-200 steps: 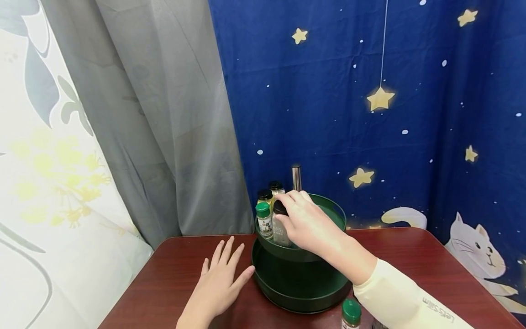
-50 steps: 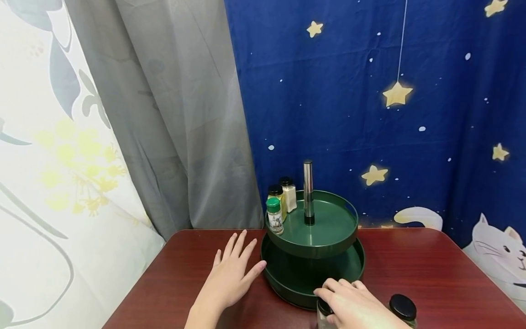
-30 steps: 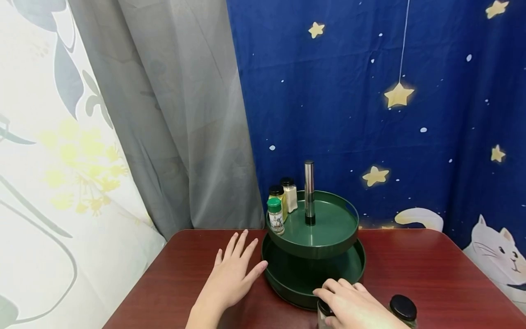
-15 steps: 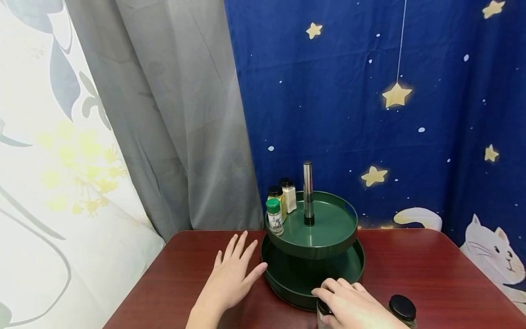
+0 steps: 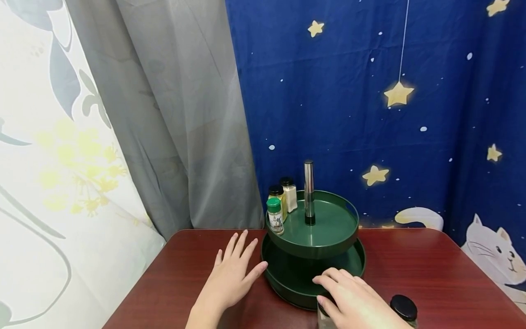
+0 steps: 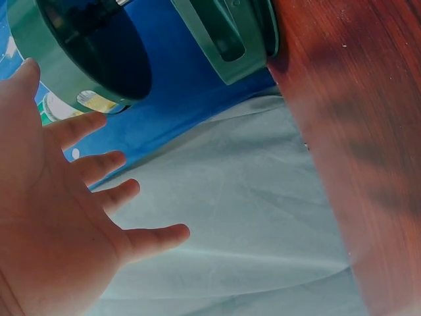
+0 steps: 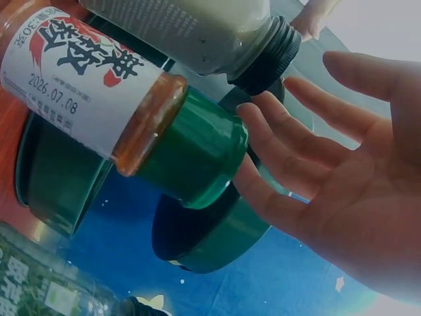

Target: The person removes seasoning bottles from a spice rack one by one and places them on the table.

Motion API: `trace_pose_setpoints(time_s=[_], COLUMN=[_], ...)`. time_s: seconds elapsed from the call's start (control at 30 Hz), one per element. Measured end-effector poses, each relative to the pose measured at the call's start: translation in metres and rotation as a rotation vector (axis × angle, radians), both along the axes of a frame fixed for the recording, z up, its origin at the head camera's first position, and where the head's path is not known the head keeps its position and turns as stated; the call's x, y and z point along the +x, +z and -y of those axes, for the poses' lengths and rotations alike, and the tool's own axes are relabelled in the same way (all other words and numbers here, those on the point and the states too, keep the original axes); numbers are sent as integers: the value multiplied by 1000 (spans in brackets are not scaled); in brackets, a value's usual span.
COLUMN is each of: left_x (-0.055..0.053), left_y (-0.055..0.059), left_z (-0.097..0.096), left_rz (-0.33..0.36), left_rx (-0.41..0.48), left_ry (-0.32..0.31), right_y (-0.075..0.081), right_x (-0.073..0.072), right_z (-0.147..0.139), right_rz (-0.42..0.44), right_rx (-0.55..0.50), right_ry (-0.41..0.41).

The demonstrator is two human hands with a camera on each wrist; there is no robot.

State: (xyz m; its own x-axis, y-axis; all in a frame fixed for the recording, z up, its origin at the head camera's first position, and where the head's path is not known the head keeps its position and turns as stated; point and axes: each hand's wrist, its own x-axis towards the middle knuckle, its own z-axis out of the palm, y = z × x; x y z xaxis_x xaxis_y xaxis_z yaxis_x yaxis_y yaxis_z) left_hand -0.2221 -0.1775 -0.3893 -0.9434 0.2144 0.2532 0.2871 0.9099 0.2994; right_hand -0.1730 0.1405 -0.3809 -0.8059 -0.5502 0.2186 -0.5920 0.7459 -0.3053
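Note:
My left hand [image 5: 228,278] is spread, palm down, beside the left of a two-tier green rack [image 5: 314,252]; its fingers hold nothing. My right hand [image 5: 349,297] hovers with loosely bent fingers just above a black-capped glass jar [image 5: 324,321] in front of the rack. In the right wrist view, my fingers extend near that jar's black cap [image 7: 270,56] and the green cap [image 7: 200,148] of a seasoning bottle [image 7: 85,85] with orange-red contents; thumb and fingers are apart. That bottle is hidden behind my hand in the head view.
On the rack's upper tier stand a green-capped shaker [image 5: 275,219], a yellow black-capped jar [image 5: 283,205] and a white one [image 5: 290,196], left of the metal post [image 5: 309,192]. A herb jar [image 5: 403,308] is right of my hand. Curtains hang behind the red-brown table [image 5: 197,265].
My right hand brought the black-capped jar from the upper tier down to the table front. Since half a second ago its fingers have loosened and risen off the cap. The left hand stays put.

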Motion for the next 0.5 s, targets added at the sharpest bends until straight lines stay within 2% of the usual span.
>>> trace_pose_setpoints(time_s=[0.23, 0.37, 0.5], left_x=[-2, -5, -6], left_y=[0, 3, 5], left_z=[5, 5, 4], left_rz=[27, 14, 27], left_rx=[3, 2, 1], left_ry=[27, 18, 11], right_y=[16, 40, 70], right_x=[6, 4, -6], right_z=[-1, 2, 9], right_rz=[39, 23, 7], right_rx=[-48, -82, -123], right_ry=[-37, -65, -30])
